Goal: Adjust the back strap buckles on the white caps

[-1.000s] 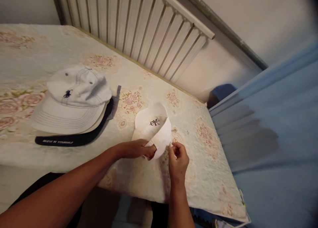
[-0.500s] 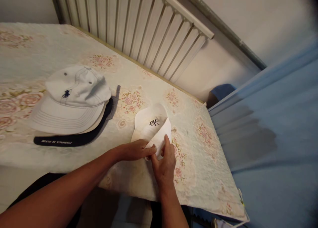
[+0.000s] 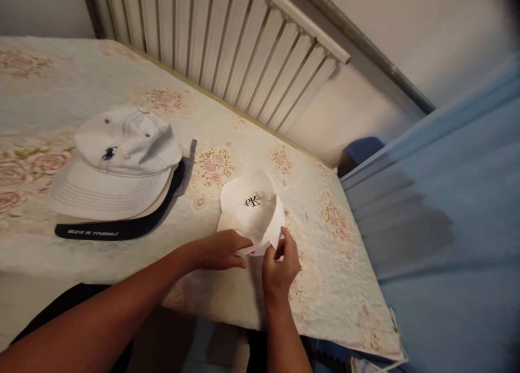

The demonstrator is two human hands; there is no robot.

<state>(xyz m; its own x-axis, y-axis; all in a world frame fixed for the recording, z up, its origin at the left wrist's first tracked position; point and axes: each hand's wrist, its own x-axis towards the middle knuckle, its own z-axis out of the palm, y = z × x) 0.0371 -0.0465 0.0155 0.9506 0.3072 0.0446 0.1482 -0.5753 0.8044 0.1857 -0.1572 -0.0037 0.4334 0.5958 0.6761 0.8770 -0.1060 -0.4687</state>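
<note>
My left hand (image 3: 221, 249) pinches the strap (image 3: 257, 248) of the white cap (image 3: 239, 191), my right hand (image 3: 281, 264) its rim, near the front edge of the flowered cloth (image 3: 337, 302). Room stretches rightward; stacked hats (image 3: 125, 148) sit left.

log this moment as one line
left hand: holding white ck cap | right hand: holding same cap's edge | nearby: stacked caps on floral cloth
</note>
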